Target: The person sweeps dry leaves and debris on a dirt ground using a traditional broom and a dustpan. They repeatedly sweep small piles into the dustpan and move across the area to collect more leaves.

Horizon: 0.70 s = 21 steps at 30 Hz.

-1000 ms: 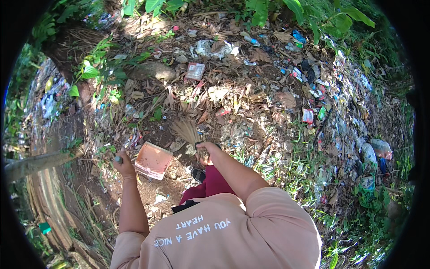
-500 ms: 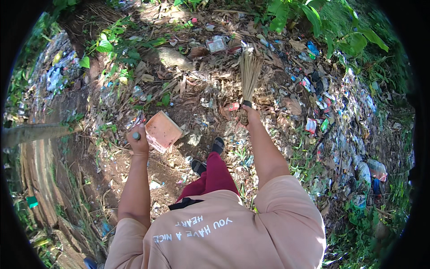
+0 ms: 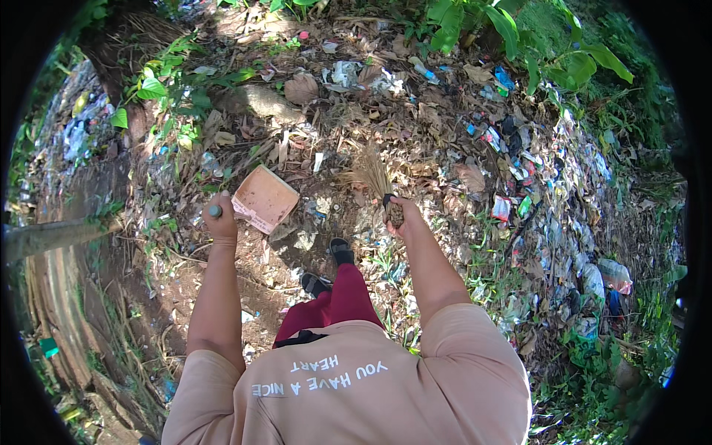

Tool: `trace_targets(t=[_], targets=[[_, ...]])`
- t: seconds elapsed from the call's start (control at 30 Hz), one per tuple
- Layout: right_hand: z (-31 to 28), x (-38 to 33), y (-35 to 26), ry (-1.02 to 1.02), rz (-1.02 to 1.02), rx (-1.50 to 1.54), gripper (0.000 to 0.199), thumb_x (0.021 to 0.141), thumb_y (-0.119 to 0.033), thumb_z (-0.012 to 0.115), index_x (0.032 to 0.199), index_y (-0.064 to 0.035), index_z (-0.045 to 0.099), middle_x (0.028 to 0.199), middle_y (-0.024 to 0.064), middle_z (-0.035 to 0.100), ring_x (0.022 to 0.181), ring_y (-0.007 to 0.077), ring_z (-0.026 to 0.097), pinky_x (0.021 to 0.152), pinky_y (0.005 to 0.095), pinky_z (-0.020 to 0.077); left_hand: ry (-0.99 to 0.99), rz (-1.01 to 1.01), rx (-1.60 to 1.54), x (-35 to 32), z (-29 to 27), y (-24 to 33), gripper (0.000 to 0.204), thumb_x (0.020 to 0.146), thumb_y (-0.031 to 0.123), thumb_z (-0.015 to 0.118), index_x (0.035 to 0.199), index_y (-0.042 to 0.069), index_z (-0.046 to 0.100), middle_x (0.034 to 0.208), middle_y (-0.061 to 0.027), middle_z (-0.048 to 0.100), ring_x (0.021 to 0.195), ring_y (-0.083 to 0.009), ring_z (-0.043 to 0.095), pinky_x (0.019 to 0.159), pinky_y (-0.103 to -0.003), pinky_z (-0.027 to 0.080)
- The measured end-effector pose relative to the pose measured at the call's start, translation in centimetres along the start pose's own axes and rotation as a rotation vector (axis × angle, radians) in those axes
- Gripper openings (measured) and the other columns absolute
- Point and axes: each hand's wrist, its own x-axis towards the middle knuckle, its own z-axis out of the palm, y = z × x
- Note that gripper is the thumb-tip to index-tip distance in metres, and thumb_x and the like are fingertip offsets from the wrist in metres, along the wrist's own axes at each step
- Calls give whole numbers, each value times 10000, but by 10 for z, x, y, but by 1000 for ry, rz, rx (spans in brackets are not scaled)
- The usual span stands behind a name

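My left hand [image 3: 221, 219] is wrapped round the handle of a dustpan [image 3: 267, 196], a pale orange, square-edged pan held just above the ground; the round grey-green handle end pokes out of the fist. My right hand [image 3: 404, 216] grips the bound base of a stick broom [image 3: 374, 172], whose thin tan bristles fan up and to the left, blurred at the tips, over dry leaves and litter. A gap of bare soil and scraps lies between the bristles and the pan.
Plastic litter [image 3: 571, 215] covers the slope at the right. A stone [image 3: 263, 102] lies beyond the dustpan. At the left a pole [image 3: 63, 239] juts in, and large green leaves [image 3: 586, 67] hang at the far right. My sandalled feet [image 3: 341, 252] stand on the dirt.
The broom has come nearer and to the left, its bristles now tilting left and lower. The dustpan has shifted slightly left and away from me. A white wrapper ahead has been uncovered.
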Motion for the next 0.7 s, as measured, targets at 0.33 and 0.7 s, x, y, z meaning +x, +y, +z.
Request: trace_targets(t=[0.33,0.7], targets=[[118,-4,44,-364,309,-60,241,794,-271,566,854,-50,491,663,97,560,504,209,552,388,331,439,-35,-109,51,7,21,-31,313,845,153,482,584,2,396,518,-36,362,510,-120,320,485,-306,280],[115,52,-13,-153,-99,39,220,830,-276,498,857,-61,458,675,105,545,521,220,551,364,301,401,-91,-117,120,25,56,-6,328,850,159,513,585,12,390,548,-11,352,530,-97,304,482,-282,292]])
